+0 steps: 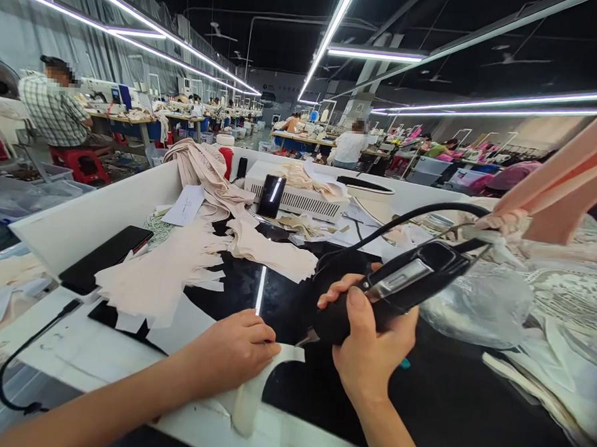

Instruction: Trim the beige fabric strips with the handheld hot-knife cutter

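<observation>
Farthest left from where I watch, well beyond the left fingers, I see a flat black device [104, 260] and a black cable [8, 362]. Nearer those fingers, just ahead and to their left, lies a loose pile of pale pink cloth [163, 266]. The left hand [239, 354] has its fingers bunched narrow over a white cloth strip [250, 398]; the thumb is hidden, so I can't tell a pinch from a press. The strip's curved upper end pokes out to the right of the fingertips, while its lower end hangs over the near edge of the black tabletop [290, 386]. I'd worry that the overhang could drag the strip askew if those fingers eased off.

Just right of the fingertips, the metal tip [309, 337] points at the strip's end; I can't tell if it touches. Should it be sharp or hot, a slip could nick the cloth or those close fingertips. The right hand [369, 350] is wrapped around the black hand tool [423, 273], thumb on the near side. Above its fingers arches a thick cord [409, 212], which might tug the tip off line if it snagged. Beyond, to the right, sits a clear plastic bag [479, 310].
</observation>
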A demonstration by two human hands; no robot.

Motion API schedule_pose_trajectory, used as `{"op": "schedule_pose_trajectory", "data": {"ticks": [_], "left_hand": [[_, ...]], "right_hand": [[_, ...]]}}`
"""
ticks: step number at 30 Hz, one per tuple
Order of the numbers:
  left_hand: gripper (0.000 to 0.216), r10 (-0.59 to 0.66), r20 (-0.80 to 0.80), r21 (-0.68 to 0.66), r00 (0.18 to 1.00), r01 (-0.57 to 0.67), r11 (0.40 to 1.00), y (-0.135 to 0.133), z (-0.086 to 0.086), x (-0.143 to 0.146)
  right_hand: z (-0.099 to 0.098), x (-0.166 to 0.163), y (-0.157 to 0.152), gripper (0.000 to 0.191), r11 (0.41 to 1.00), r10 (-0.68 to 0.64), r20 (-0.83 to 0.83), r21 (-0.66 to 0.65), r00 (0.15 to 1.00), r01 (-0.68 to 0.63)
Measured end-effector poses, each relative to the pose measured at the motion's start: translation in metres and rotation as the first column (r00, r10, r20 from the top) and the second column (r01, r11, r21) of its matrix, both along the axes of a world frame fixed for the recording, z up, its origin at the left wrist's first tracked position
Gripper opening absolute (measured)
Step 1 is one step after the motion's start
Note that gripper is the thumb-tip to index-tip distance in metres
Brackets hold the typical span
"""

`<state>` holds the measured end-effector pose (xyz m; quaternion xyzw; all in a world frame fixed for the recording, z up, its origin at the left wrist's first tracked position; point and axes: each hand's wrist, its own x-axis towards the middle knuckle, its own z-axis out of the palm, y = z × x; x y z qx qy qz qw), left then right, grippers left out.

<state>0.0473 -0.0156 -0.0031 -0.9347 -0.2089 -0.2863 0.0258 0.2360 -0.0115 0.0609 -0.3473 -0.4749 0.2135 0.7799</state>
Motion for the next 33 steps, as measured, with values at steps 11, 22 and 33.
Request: {"op": "schedule_pose_trajectory", "data": {"ticks": [11,22,33], "left_hand": [[0.028,-0.014,0.002,0.009,1.000,0.014,1.000,0.002,0.001,0.000],[0.022,-0.008,-0.022,0.002,1.000,0.008,1.000,0.002,0.001,-0.001],[0.023,-0.023,0.000,0.016,1.000,0.023,1.000,0.003,0.001,-0.001]], "right_hand": [[-0.002,-0.011,-0.013,0.037,0.997,0.077,-0.025,0.011,0.997,-0.076],[-0.001,-0.007,-0.014,0.038,0.998,0.060,-0.039,0.002,0.997,-0.060],[-0.005,0.000,-0.011,0.042,1.000,0.018,-0.034,-0.005,0.999,-0.018]]}}
